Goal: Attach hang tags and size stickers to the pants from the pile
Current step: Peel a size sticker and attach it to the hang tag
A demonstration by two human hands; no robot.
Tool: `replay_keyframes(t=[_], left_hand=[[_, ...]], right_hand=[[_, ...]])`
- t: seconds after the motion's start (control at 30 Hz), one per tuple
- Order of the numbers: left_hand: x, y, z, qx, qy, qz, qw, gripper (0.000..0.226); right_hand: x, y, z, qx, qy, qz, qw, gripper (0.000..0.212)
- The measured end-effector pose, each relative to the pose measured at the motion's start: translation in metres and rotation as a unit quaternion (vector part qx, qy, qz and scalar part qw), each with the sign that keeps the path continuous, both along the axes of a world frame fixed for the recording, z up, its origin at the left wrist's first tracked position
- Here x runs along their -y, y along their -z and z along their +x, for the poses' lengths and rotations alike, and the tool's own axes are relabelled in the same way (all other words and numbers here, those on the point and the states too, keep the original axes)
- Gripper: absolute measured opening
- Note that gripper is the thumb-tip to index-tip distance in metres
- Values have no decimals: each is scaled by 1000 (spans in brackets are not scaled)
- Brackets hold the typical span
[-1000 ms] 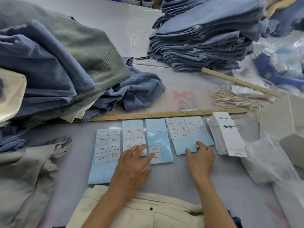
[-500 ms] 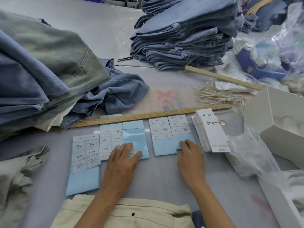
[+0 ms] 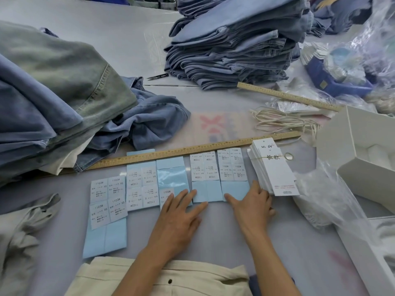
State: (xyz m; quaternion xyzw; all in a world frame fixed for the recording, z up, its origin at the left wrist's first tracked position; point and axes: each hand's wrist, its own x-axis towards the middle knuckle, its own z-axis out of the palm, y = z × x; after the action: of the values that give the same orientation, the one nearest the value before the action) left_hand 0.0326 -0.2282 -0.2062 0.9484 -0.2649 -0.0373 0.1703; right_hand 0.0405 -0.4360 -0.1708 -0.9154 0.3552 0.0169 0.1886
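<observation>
Grey table (image 3: 213, 236) lies bare between the cream pants (image 3: 171, 278) at the near edge and the sticker sheets (image 3: 168, 182) below the wooden ruler (image 3: 192, 150). Left hand (image 3: 177, 218) and right hand (image 3: 252, 208) lie flat, fingers spread, fingertips on sheets. Stickers read "1103#", XS, S, L, XL. Hang tags (image 3: 275, 169) lie just right of the sheets.

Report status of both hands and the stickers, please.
Left hand flat, fingers on the blue size-sticker sheets. Right hand flat beside the white hang-tag stack. Nothing picked up.
</observation>
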Motion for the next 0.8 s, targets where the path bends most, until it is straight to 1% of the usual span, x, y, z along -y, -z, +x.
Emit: replay_keyframes(t=[0.1, 0.17, 0.33, 0.4, 0.47, 0.53, 0.57, 0.6, 0.7, 0.73, 0.8], left_hand=[[0, 5, -2, -14, -7, 5, 1000, 57], [0, 4, -2, -17, -9, 6, 1000, 58], [0, 2, -2, -18, -13, 15, 1000, 55], [0, 3, -2, -16, -12, 11, 1000, 56], [0, 4, -2, -14, -12, 3, 1000, 55], [0, 4, -3, -14, -12, -5, 1000, 54], [-1, 4, -3, -13, -9, -13, 1000, 53], [-1, 4, -4, -10, -5, -31, 999, 49], [-2, 0, -3, 11, -14, -121, 992, 43], [1, -2, -1, 34, -21, -150, 988, 43], [12, -7, 4, 75, -42, -209, 974, 36]], right_hand=[[9, -4, 6, -38, 17, 33, 999, 93], [12, -7, 9, -52, 25, 49, 997, 94], [9, -11, 9, -33, 46, 91, 994, 89], [8, -8, 7, -4, 50, 113, 992, 80], [9, -5, 5, 68, 58, 161, 983, 55], [8, -6, 3, 145, 83, 231, 959, 31], [9, -7, 3, 167, 103, 265, 944, 25], [9, -7, 3, 184, 127, 308, 925, 23], [10, -4, 1, 219, 200, 449, 843, 29], [10, -3, -1, 223, 215, 472, 825, 30], [9, 2, -8, 232, 232, 495, 804, 29]])
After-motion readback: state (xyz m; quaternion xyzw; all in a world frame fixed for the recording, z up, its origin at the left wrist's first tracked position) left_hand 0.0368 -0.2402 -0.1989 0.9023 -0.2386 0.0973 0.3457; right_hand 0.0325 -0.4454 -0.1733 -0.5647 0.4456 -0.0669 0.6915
